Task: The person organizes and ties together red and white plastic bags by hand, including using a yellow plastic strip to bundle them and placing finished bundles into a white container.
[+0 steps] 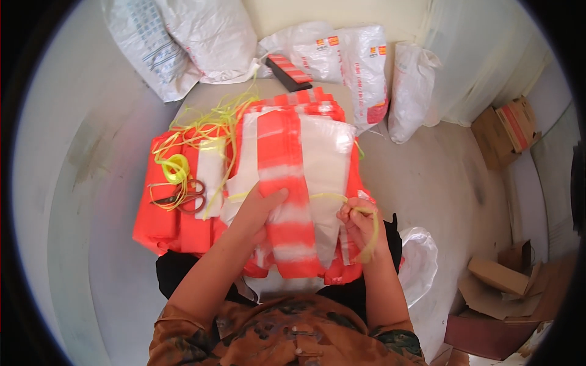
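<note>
A thick stack of folded red-and-white plastic bags lies in front of me, with a striped red band running down its middle. My left hand is closed on the left edge of this stack, thumb on top; its other fingers are partly hidden. A yellow plastic string crosses the stack from side to side. My right hand, at the stack's right side, pinches the string, and its loose end hangs over the fingers. To the left, scissors with dark handles rest on red bundles beside a yellow string coil.
Tangled yellow string trails over the far left of the pile. White woven sacks stand along the back, near a dark striped block. Cardboard boxes sit at right, and a clear plastic bag lies beside my right arm.
</note>
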A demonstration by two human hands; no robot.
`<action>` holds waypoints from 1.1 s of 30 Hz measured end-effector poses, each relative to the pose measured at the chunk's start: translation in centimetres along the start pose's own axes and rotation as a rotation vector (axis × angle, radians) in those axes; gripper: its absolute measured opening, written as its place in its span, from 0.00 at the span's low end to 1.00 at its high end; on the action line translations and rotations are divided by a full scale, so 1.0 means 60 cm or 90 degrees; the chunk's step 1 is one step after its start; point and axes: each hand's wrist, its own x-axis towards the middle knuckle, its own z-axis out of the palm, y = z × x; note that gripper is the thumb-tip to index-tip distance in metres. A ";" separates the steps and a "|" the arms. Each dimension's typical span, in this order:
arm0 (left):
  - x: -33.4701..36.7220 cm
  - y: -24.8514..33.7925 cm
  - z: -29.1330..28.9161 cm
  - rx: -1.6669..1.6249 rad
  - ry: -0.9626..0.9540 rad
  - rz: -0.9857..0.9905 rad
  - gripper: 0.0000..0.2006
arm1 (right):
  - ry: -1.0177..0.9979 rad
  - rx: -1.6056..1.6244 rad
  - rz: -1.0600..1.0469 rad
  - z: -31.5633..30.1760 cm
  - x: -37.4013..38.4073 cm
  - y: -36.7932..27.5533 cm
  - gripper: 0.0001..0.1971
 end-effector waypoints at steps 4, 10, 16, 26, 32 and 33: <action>0.067 -0.017 0.051 0.133 0.024 -0.018 0.24 | 0.075 0.135 -0.064 -0.031 0.021 0.002 0.06; 0.140 -0.060 0.044 0.365 0.049 0.009 0.25 | 0.251 0.005 -0.104 -0.042 0.054 -0.004 0.06; 0.134 -0.068 0.031 0.778 0.137 0.210 0.29 | 0.347 -0.036 -0.065 -0.032 0.068 -0.020 0.06; 0.081 -0.094 -0.008 0.522 0.084 0.325 0.13 | 0.276 -0.182 -0.183 -0.015 0.087 -0.007 0.06; 0.075 -0.083 0.005 0.630 0.044 0.456 0.06 | 0.271 -0.191 -0.221 -0.005 0.100 -0.002 0.04; 0.074 -0.079 0.009 0.629 0.042 0.457 0.06 | 0.231 -0.227 -0.240 0.001 0.105 0.001 0.04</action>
